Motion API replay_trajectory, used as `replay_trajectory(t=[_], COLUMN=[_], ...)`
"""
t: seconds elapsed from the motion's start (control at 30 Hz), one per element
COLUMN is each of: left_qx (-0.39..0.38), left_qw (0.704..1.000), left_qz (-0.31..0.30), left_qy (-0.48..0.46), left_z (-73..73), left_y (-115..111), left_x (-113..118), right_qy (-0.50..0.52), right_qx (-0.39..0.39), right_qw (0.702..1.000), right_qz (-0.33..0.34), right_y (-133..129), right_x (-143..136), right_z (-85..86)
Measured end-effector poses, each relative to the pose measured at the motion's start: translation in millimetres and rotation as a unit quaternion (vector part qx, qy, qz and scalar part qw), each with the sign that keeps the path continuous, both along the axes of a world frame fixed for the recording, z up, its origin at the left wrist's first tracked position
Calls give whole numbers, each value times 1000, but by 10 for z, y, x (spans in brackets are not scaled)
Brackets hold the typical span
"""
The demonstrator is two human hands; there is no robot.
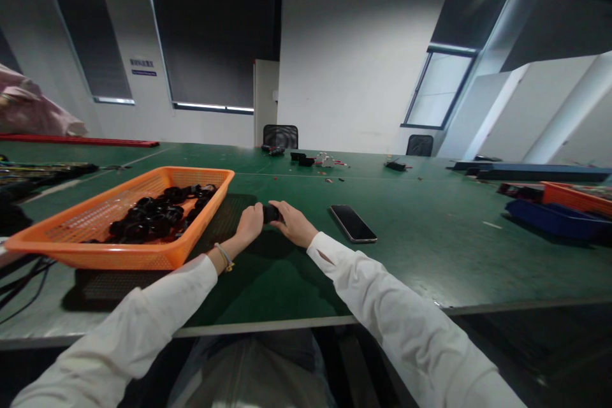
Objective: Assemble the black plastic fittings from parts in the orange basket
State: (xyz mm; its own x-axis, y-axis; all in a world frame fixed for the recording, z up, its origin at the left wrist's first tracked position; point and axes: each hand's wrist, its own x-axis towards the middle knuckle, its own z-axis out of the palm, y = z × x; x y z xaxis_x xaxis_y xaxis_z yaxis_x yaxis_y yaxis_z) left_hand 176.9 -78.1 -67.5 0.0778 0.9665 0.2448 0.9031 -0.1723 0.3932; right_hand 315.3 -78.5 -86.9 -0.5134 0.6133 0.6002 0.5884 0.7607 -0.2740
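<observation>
The left hand (250,223) is closed around one end of a small black piece (271,213), and the right hand (294,224) grips the other end, so the piece is held between them, just above or on the worktop (430,229); which of the two I cannot tell. Holding it from both ends probably keeps it steady and lets each set of fingers work against the other. What the piece is stays unclear, as the fingers cover much of it.

Just beside the left hand, on its outer side, sits an orange basket (167,259) with a heap of glossy black parts (148,217); being so near, it seems placed for easy reach. Near the right hand, on its outer side, a phone (354,224) lies flat, screen up and dark, apparently set out of the way, with no brand showing. Well beyond both hands are scattered black parts (302,159); far out to the right is a blue bin (557,217). On the wall ahead and to the left, a sign (142,65) carries a line of characters over a dark strip, too small to read.
</observation>
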Motion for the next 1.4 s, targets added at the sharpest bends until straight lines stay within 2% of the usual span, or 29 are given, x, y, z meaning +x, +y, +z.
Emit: replay_trajectory(t=[0.17, 0.37, 0.5, 0.77, 1.03, 1.27, 1.4], left_qx=[9, 28, 31, -18, 11, 32, 47], left_qw=[999, 998, 999, 1000, 998, 997, 997], left_qz=[9, 11, 1, -5, -9, -12, -16], left_qy=[38, 59, 41, 9, 58, 69, 57], left_z=[-18, -33, -38, -43, -37, -61, -58], left_y=[-23, -22, 4, 71, -3, 11, 41], left_x=[-2, -14, -20, -4, -17, -32, -39], right_qy=[-9, 35, 52, -29, -69, -21, 6], right_qx=[-16, -66, -71, -23, -38, -89, -93], right_qw=[1000, 996, 995, 999, 995, 991, 992], right_qz=[-26, -54, -50, -30, -53, -93, -81], right_y=[-38, -58, -32, -27, -62, -89, -60], right_x=[-33, -69, -70, -27, -52, -97, -100], right_z=[17, -7, -28, 41, 76, 26, 3])
